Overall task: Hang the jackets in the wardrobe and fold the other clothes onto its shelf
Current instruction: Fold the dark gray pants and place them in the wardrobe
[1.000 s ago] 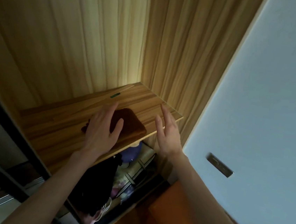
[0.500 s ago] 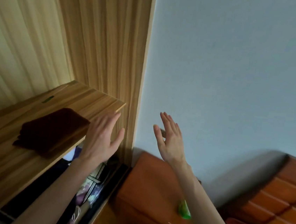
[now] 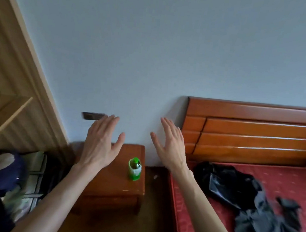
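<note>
**Both hands raised and empty between wardrobe and bed**

The left hand (image 3: 101, 144) and the right hand (image 3: 170, 146) are held up side by side in front of the wall (image 3: 155, 50), a gap between them, fingers straight and spread loosely, backs to the camera. Neither touches or holds anything.

Below the left hand stands a nightstand (image 3: 122, 186). On its top, below the gap between the hands, a green bottle (image 3: 134, 168) stands upright. Just above the left fingertips a dark wall plate (image 3: 92, 116) sits on the wall.

Left of the left hand is the wardrobe (image 3: 11, 74), its shelf (image 3: 3, 117) edge showing at hand height. Under the shelf, in the lower compartment, lie packed clothes (image 3: 8, 174): dark blue and white fabric, a pale checked piece, and something black at the bottom. They are blurred, and single garments cannot be told apart.

Right of the right hand is the bed (image 3: 282, 186), with a wooden headboard (image 3: 256, 134) at hand height and a red cover. On the cover, below and right of the right forearm, lies a black jacket (image 3: 228, 184), crumpled, and touching it a grey garment (image 3: 261, 225) stretched toward the lower edge of the view.
</note>
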Motion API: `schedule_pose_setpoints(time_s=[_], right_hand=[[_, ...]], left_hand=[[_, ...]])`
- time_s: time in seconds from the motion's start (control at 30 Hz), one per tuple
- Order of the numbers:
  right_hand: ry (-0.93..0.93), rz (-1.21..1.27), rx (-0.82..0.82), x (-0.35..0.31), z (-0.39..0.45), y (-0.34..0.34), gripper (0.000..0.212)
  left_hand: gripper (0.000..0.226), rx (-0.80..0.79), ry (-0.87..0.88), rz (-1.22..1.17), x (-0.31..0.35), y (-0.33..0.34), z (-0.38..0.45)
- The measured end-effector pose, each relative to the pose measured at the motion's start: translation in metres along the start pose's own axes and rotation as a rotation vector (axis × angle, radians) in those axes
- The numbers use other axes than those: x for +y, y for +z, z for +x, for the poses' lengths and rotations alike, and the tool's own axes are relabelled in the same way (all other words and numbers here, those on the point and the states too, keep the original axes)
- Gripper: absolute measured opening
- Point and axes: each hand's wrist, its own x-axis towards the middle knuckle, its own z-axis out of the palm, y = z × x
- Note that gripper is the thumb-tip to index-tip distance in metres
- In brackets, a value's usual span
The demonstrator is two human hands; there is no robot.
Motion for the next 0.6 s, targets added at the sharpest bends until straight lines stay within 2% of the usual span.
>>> schedule_pose_setpoints(time_s=[0.43, 0.6], right_hand=[[0.362, -0.245, 0.260, 0.164, -0.171, -0.177, 0.069], [0.507, -0.330, 0.352, 0.212, -0.220, -0.231, 0.070]], left_hand=[[0.062, -0.183, 0.389, -0.271, 0.261, 0.117, -0.026], [0.061, -0.244, 0.545, -0.324, 0.342, 0.154, -0.035]])
